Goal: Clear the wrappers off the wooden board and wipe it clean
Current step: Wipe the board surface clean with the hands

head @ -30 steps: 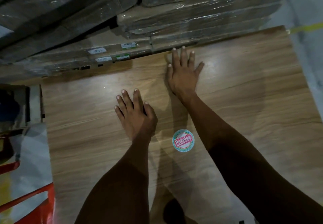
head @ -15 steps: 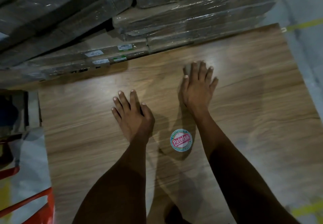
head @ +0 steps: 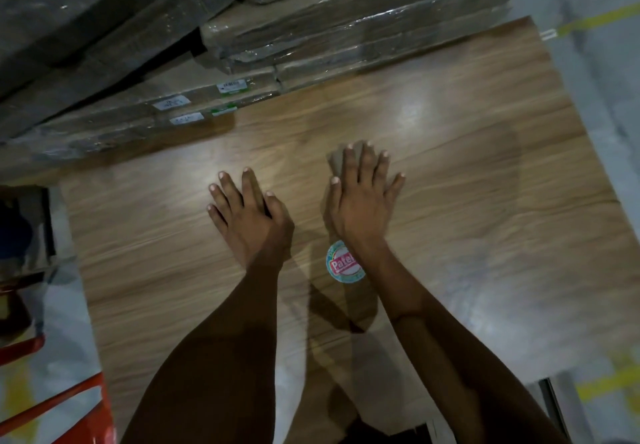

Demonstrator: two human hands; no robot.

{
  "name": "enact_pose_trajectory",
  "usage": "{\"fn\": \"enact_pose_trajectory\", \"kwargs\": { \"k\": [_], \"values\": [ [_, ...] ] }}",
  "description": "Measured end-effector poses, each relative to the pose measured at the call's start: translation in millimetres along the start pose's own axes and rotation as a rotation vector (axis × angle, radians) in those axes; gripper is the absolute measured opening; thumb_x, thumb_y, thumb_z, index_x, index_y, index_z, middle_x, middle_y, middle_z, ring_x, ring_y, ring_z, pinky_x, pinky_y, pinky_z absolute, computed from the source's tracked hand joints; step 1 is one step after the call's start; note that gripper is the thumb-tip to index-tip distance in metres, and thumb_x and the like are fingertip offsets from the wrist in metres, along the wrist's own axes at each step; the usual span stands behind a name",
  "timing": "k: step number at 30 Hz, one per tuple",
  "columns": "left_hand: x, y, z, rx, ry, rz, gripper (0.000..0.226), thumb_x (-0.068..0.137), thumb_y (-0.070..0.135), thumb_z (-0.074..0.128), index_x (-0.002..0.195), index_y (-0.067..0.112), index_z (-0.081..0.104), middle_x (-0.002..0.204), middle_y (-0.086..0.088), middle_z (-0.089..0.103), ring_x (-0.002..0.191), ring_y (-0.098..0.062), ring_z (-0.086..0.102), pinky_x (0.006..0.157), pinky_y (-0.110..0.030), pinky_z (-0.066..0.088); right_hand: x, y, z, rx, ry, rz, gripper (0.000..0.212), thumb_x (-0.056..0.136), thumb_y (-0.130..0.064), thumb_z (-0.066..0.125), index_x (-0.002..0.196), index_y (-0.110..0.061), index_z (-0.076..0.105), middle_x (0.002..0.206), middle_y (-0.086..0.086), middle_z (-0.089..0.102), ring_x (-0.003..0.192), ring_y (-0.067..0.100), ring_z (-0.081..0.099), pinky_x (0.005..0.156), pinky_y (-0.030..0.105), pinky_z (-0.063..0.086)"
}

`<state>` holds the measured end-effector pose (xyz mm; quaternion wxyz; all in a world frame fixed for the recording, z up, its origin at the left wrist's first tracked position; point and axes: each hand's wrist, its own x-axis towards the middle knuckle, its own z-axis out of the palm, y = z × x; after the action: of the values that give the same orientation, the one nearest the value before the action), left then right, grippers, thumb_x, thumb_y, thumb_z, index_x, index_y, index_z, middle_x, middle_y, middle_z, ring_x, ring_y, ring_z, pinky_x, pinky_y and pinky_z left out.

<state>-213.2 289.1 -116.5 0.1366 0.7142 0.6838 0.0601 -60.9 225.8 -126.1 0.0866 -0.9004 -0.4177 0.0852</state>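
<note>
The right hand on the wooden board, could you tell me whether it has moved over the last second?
Yes. The right hand slid back toward the person, from near the wrapped cartons to just above the round red-and-white sticker.

Both forearms are bare, with no sleeves in view. The left hand (head: 247,216) and right hand (head: 362,201) carry no gloves; fingernails are short and pale.

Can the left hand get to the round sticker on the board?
Probably yes. The left hand lies flat on the wooden board just left of the round sticker. Only the sticker's right edge is hidden, under the right hand's wrist.
</note>
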Motion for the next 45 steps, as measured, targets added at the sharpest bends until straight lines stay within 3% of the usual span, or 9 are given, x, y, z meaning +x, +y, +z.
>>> {"fn": "enact_pose_trajectory", "kwargs": {
  "k": [3,6,8,14,19,24,28,33,45],
  "values": [
    [0,-1,1,-0.01,0.001,-0.001,0.062,0.099,0.041,0.041,0.159,0.032,0.029,0.171,-0.01,0.013,0.158,-0.032,0.005,0.127,-0.054,0.007,-16,22,-1,-0.024,-0.018,-0.122,0.063,0.105,-0.046,0.033,0.164,-0.029,0.022,0.173,0.005,0.018,0.158,0.036,0.016,0.123,0.064,0.014],
    [-1,0,1,-0.02,0.017,0.004,0.062,0.098,0.042,0.038,0.159,0.032,0.029,0.172,-0.009,0.013,0.158,-0.031,0.005,0.127,-0.053,0.006,-16,41,-3,0.005,0.049,0.147,0.063,0.103,-0.045,0.037,0.163,-0.027,0.025,0.171,0.007,0.021,0.156,0.038,0.021,0.122,0.062,0.018],
    [-1,-1,0,-0.016,0.013,0.007,0.062,0.099,0.043,0.038,0.159,0.033,0.028,0.172,-0.009,0.012,0.159,-0.031,0.004,0.127,-0.053,0.005,-23,34,-3,0.012,0.037,0.19,0.064,0.103,-0.044,0.038,0.163,-0.025,0.025,0.172,0.009,0.02,0.156,0.04,0.019,0.122,0.065,0.016],
    [-4,-2,-1,-0.045,0.052,0.04,0.061,0.1,0.042,0.038,0.159,0.028,0.032,0.171,-0.012,0.016,0.158,-0.034,0.008,0.126,-0.055,0.008,-52,41,-3,-0.066,-0.029,-0.175,0.065,0.104,-0.046,0.035,0.164,-0.027,0.023,0.172,0.006,0.02,0.157,0.036,0.021,0.121,0.067,0.018],
    [-5,-2,0,-0.04,0.064,0.043,0.06,0.1,0.041,0.041,0.158,0.027,0.034,0.17,-0.013,0.017,0.158,-0.035,0.009,0.126,-0.055,0.007,-64,61,-6,-0.002,0.025,0.176,0.064,0.103,-0.045,0.032,0.164,-0.025,0.024,0.172,0.008,0.019,0.157,0.038,0.019,0.121,0.065,0.019],
    [-4,-3,-1,-0.028,0.036,0.038,0.061,0.1,0.044,0.037,0.159,0.028,0.03,0.171,-0.011,0.013,0.158,-0.033,0.005,0.127,-0.054,0.004,-94,60,-5,-0.07,-0.09,-0.137,0.066,0.103,-0.047,0.032,0.165,-0.029,0.017,0.173,0.005,0.015,0.158,0.035,0.014,0.121,0.068,0.013],
    [-5,-3,-2,-0.035,0.031,0.035,0.062,0.1,0.044,0.036,0.159,0.028,0.031,0.171,-0.012,0.013,0.158,-0.034,0.005,0.127,-0.054,0.004,-105,75,-8,-0.021,-0.03,0.071,0.066,0.103,-0.045,0.034,0.165,-0.029,0.018,0.172,0.007,0.017,0.157,0.037,0.018,0.122,0.064,0.017],
    [-3,-4,-1,-0.031,0.028,0.052,0.062,0.1,0.045,0.037,0.159,0.027,0.03,0.171,-0.013,0.013,0.158,-0.035,0.005,0.127,-0.055,0.004,-145,75,-5,-0.051,-0.062,-0.101,0.065,0.102,-0.044,0.037,0.164,-0.026,0.023,0.172,0.007,0.017,0.158,0.038,0.017,0.122,0.066,0.015],
    [-4,-10,4,-0.001,0.013,0.121,0.072,0.096,0.051,0.043,0.159,0.017,0.032,0.169,-0.02,0.015,0.157,-0.041,0.008,0.125,-0.059,0.006,-143,72,-9,-0.052,-0.058,-0.065,0.066,0.101,-0.045,0.04,0.163,-0.028,0.027,0.172,0.004,0.021,0.158,0.034,0.016,0.121,0.065,0.014]
  ]
}}
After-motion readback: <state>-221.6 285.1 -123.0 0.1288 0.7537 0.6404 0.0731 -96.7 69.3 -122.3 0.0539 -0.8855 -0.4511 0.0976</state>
